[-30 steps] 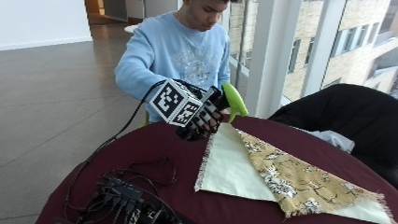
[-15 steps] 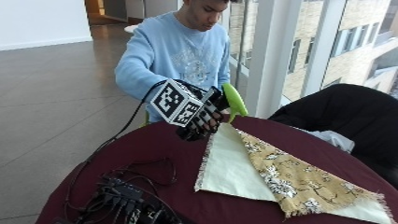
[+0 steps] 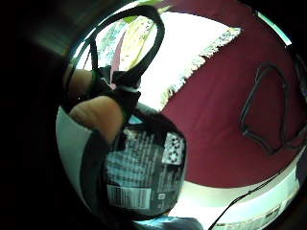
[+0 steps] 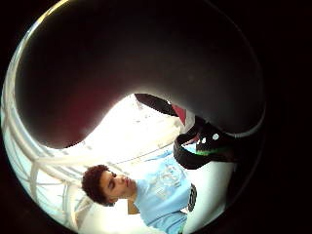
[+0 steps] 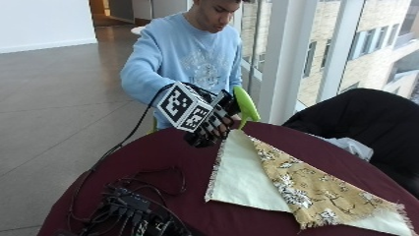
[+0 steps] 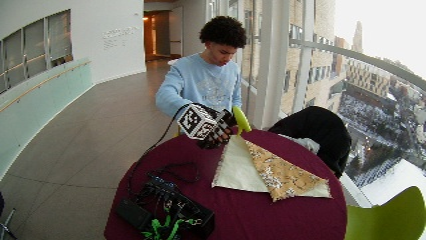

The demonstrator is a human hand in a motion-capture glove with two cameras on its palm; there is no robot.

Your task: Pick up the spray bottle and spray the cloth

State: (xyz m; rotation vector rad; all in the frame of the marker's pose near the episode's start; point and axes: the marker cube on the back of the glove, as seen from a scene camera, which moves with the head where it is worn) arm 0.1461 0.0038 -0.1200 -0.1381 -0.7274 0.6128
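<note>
While my fingers (image 5: 213, 129) curl around the spray bottle (image 3: 144, 167) above the counter (image 5: 164, 157), spraying the cloth (image 5: 288, 182) remains.

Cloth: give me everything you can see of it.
The cloth lies flat on the dark red round table, folded to a rough triangle. Its pale cream underside faces up on the person's side; a yellow floral printed layer overlaps it. The edges are frayed. One corner points toward the gloved right hand, which hovers near that tip; contact cannot be told.
</note>
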